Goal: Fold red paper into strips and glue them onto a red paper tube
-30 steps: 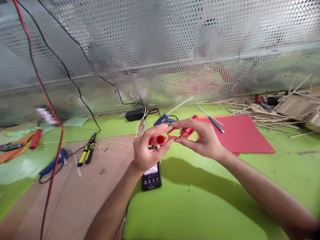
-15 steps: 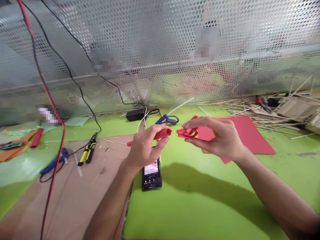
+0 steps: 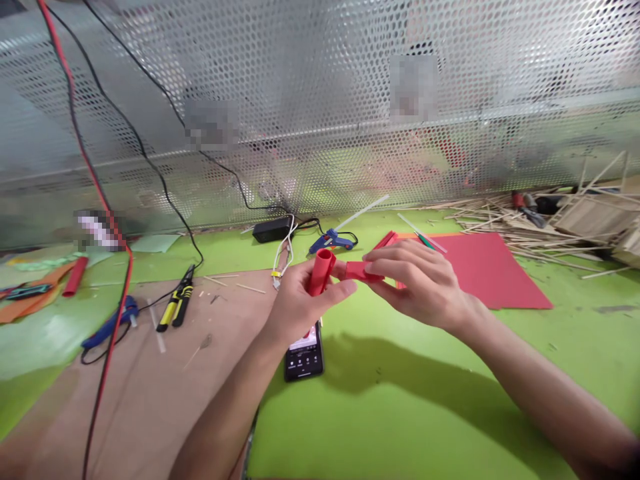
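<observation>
My left hand (image 3: 300, 300) is closed round a red paper tube (image 3: 321, 273), which stands nearly upright with its open end up. In my right hand (image 3: 423, 283) a folded red paper piece (image 3: 361, 271) is pinched; its left end lies close to my left fingertips, and whether they touch it is unclear. Under my left hand lies a phone (image 3: 304, 360) with a lit screen, partly covered. Red paper sheets (image 3: 500, 273) lie behind and right of my right hand, with a green-handled tool (image 3: 425, 241) at their back edge.
Behind my hands are a blue glue gun (image 3: 333, 241) and a black adapter (image 3: 273, 229). Yellow-black pliers (image 3: 175, 305), another blue glue gun (image 3: 111, 325) and a red tube (image 3: 76, 276) lie left. Thin wooden sticks (image 3: 500, 223) are piled back right, before a perforated metal screen (image 3: 320, 133).
My left hand has turned its red tube from lying sideways to nearly upright. My right hand has tilted and moved slightly left with its red piece, uncovering the green-handled tool.
</observation>
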Tool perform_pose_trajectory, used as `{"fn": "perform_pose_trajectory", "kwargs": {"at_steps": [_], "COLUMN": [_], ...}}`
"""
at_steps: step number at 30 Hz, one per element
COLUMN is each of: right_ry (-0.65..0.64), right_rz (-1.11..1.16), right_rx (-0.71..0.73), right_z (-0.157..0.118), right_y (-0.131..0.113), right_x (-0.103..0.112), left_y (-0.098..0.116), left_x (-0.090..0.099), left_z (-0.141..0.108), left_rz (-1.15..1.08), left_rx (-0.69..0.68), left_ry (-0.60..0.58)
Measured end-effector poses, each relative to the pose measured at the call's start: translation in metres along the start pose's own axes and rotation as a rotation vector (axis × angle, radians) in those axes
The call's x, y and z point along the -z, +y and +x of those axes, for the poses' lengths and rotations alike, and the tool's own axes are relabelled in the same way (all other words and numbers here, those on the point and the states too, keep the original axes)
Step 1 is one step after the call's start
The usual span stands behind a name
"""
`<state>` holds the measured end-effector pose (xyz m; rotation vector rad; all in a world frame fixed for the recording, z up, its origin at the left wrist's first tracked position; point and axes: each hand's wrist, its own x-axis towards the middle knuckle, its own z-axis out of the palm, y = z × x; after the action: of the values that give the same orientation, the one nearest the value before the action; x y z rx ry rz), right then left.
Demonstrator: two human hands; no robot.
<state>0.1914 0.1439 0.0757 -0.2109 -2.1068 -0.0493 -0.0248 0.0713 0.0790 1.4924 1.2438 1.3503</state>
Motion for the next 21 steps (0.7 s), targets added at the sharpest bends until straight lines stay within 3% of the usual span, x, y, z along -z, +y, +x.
{"fn": "perform_pose_trajectory", "kwargs": {"at_steps": [6,11,14,18,21], "right_ry": [-0.014,0.029,-0.029,-0.064,-0.063], "right_rz": [0.031,0.226,0.328,0.452,0.511], "right_rx": [-0.004,-0.224,-0.315,-0.329,-0.325], "right_z": [-0.001,0.008,0.011,0.012,0.011], "right_y": [-0.004,-0.018,-0.021,-0.02,-0.019], "right_x": [-0.007,-0.003,-0.001,-0.002,-0.003], "left_y": [-0.001,0.005,0.01,0.008,-0.001], "left_x": [-0.006,-0.004,-0.004,-0.005,-0.005], "left_z": [-0.002,-0.003,-0.004,-0.002,0.001], "left_rz": [-0.034,0.109,0.164,0.105,-0.006], "left_rx": [-0.001,-0.086,-0.104,-0.114,-0.099], "left_ry": [0.168,0.245,0.284,0.305,0.239]}}
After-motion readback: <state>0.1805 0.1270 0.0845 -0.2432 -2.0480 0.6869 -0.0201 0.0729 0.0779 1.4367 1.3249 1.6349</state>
